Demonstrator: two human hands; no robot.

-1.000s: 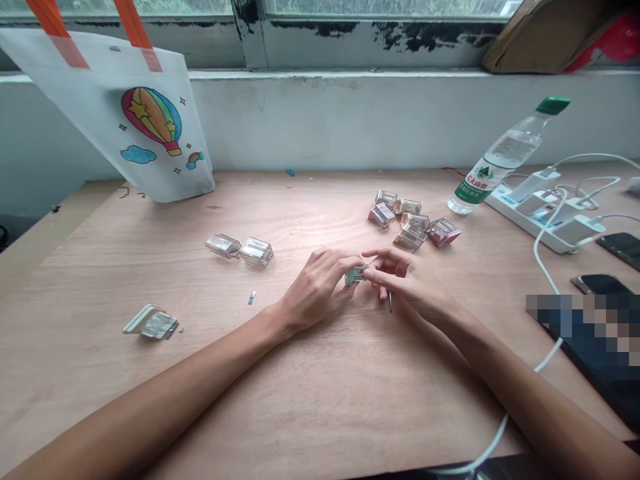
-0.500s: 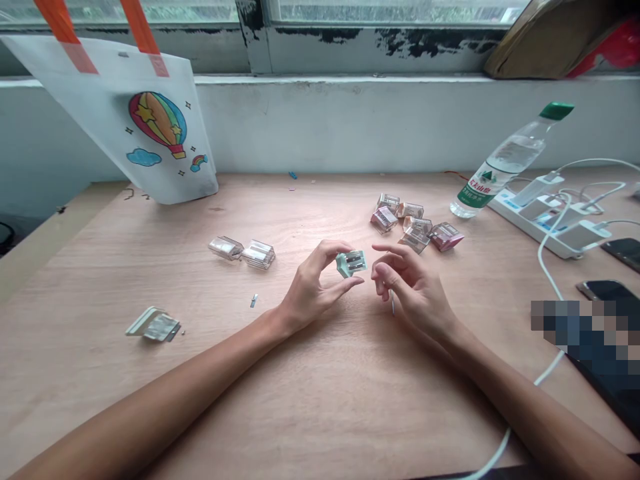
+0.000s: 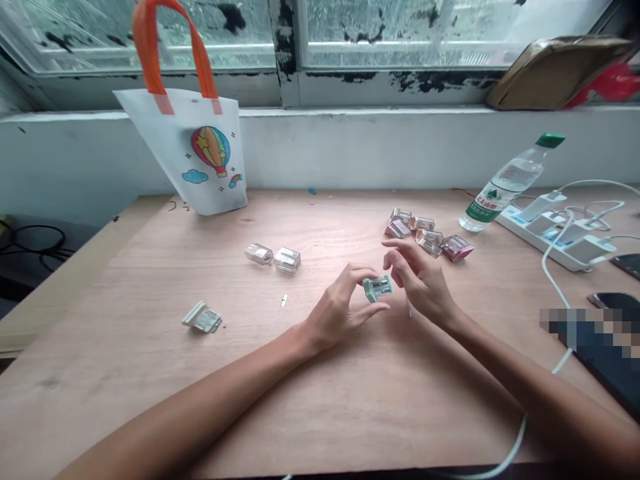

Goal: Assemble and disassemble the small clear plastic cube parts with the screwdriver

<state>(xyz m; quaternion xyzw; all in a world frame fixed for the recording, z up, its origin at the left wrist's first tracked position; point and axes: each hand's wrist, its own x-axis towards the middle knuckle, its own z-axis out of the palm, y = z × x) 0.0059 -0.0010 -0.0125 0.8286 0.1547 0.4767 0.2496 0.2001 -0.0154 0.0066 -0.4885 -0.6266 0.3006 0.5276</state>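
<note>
One strip (image 3: 284,301) lay loose as your left hand (image 3: 336,308) pinched a seemingly unfinished green piece (image 3: 379,287), your right hand (image 3: 423,279) apart, gripping a rod (image 3: 410,311).

I watch through one head-worn camera close above the near edge of the tabletop (image 3: 320,413), facing forward and down past the left hand (image 3: 336,307) and right hand (image 3: 425,283) to the window (image 3: 410,40).
</note>
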